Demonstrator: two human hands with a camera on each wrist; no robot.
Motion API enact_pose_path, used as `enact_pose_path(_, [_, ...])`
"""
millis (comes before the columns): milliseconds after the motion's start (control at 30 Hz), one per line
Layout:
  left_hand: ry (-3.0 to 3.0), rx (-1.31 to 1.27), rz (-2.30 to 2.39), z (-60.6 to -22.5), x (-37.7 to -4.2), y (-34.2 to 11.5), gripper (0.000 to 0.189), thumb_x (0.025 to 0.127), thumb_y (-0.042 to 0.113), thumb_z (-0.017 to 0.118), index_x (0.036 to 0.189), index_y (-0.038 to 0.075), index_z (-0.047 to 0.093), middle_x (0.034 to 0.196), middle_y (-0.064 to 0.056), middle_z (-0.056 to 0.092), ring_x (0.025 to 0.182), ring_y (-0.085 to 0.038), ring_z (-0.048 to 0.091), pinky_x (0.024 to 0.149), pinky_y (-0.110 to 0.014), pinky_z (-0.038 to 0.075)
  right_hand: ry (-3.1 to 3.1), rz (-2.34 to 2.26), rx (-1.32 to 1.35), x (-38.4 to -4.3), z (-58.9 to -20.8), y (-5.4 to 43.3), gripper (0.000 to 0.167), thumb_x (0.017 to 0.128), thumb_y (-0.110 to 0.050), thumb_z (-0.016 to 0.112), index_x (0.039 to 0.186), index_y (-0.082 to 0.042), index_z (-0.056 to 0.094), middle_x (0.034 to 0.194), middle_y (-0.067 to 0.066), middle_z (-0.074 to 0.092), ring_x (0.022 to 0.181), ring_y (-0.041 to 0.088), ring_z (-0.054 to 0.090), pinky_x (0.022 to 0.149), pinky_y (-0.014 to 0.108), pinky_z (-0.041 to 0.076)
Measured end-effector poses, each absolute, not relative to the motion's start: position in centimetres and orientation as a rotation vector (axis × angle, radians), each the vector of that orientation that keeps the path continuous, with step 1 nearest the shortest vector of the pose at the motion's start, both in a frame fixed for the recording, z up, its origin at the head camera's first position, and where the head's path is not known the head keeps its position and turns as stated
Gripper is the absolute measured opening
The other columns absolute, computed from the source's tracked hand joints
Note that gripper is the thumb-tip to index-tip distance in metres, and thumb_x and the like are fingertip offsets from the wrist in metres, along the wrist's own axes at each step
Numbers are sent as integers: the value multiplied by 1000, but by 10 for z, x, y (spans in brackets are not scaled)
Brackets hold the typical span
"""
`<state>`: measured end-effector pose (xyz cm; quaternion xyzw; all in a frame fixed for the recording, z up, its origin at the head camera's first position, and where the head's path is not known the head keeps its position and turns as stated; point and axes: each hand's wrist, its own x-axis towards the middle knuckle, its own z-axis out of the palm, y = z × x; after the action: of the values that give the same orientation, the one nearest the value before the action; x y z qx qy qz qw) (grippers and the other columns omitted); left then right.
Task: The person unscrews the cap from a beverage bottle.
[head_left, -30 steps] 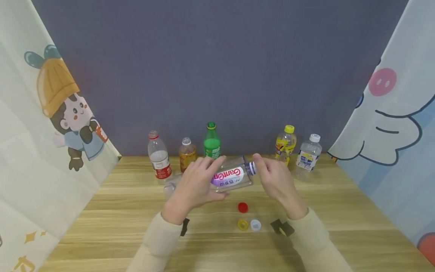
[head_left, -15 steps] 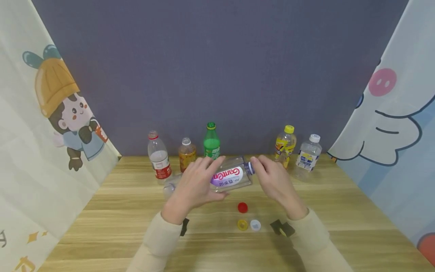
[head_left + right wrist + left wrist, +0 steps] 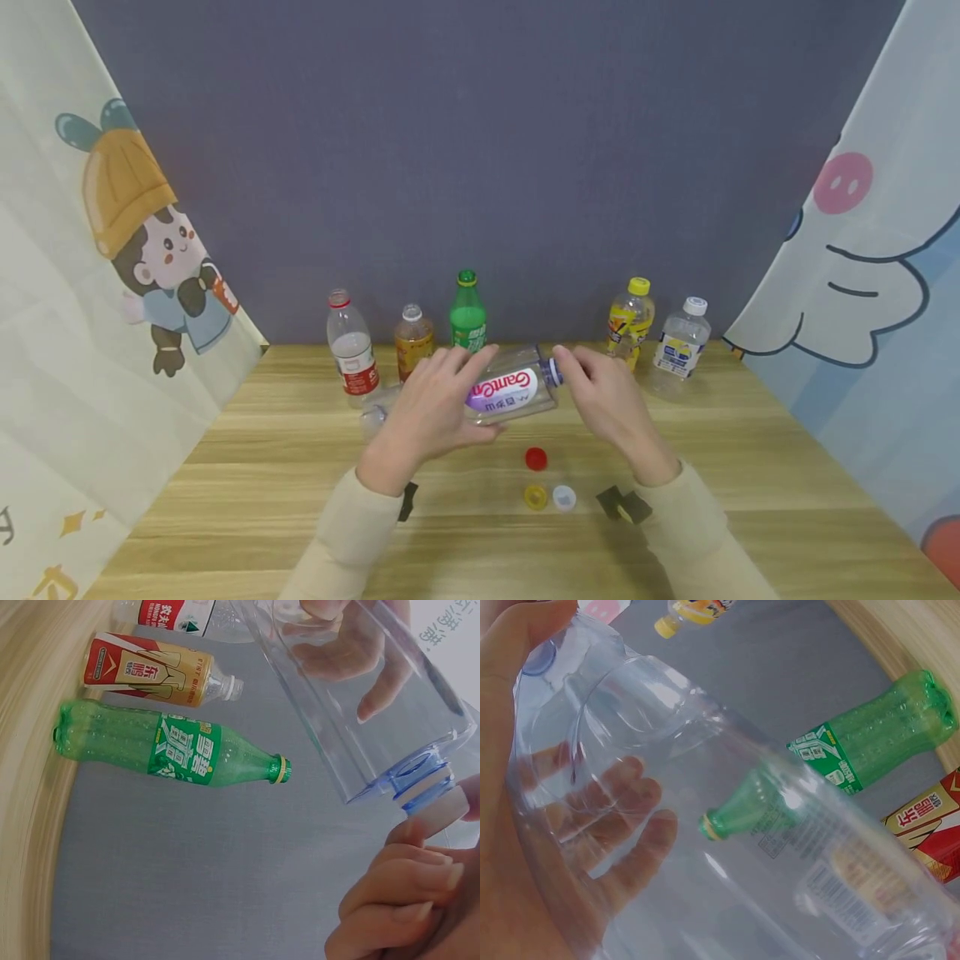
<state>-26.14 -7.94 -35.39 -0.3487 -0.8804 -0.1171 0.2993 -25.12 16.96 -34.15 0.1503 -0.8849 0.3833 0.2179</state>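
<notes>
A clear square-sided bottle (image 3: 501,393) lies tilted in the air in the head view, its neck pointing right. My left hand (image 3: 431,400) grips the bottle's body from above, and its fingers show through the plastic in the left wrist view. At the neck, my right hand (image 3: 607,396) pinches a whitish cap (image 3: 441,811) between thumb and index finger. The cap sits at the mouth, against the blue neck ring (image 3: 417,776). Below the hands, a red cap (image 3: 536,458), a yellow cap (image 3: 536,497) and a white cap (image 3: 564,497) lie on the table.
Behind the hands stand a red-labelled bottle (image 3: 356,358), an orange-labelled bottle (image 3: 415,342) and a green bottle (image 3: 468,321). Farther right are a yellow-capped bottle (image 3: 630,321) and a white-capped bottle (image 3: 681,342). Dark scraps (image 3: 624,504) lie near the right wrist.
The right hand has turned a little at the cap, its thumb and knuckles shifting slightly left and down. My left hand and the bottle have stayed in place.
</notes>
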Motion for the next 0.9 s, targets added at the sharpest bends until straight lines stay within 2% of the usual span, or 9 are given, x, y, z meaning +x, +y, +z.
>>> enact_pose_path(167, [-2336,-928,-306,-354,-261,-80,96,68,54,88,147,14,49,111,-5,61,92,-20,54,75,-33,48,-2473,1060,405,-251,-341,169,55,108,-51,34,69,-13,43,59,2,39,54,20,37,57,36,35])
enact_pose_path(300, [-2343,-929,-306,-354,-260,-80,96,69,54,88,147,14,49,110,-5,61,92,-20,54,75,-33,48,-2498,1094,345,-251,-342,169,61,107,-56,27,66,-13,41,58,2,39,53,20,35,58,37,36])
enact_pose_path(433, [-2343,-934,-311,-354,-260,-80,95,69,53,88,147,14,50,109,-5,61,92,-20,54,75,-33,48,-2480,1094,349,-252,-342,170,61,107,-54,34,62,-14,39,55,1,36,51,19,34,55,35,35])
enact_pose_path(600, [-2339,-935,-309,-353,-261,-80,96,69,54,88,147,16,48,109,-3,60,93,-19,54,75,-32,48,-2397,1051,455,-253,-343,170,50,107,-41,46,64,-15,42,56,-2,36,51,16,35,52,33,32])
enact_pose_path(700, [-2338,-934,-312,-353,-261,-80,96,69,54,88,147,16,48,110,-4,61,93,-20,54,76,-33,48,-2381,1042,471,-253,-343,170,48,107,-40,45,65,-16,43,57,-2,37,52,16,35,53,34,33])
enact_pose_path(900, [-2350,-925,-310,-353,-261,-80,96,69,55,88,147,15,49,110,-4,61,92,-20,54,76,-33,48,-2452,1061,390,-252,-343,170,58,108,-50,34,63,-15,39,55,0,37,51,18,34,56,36,35])
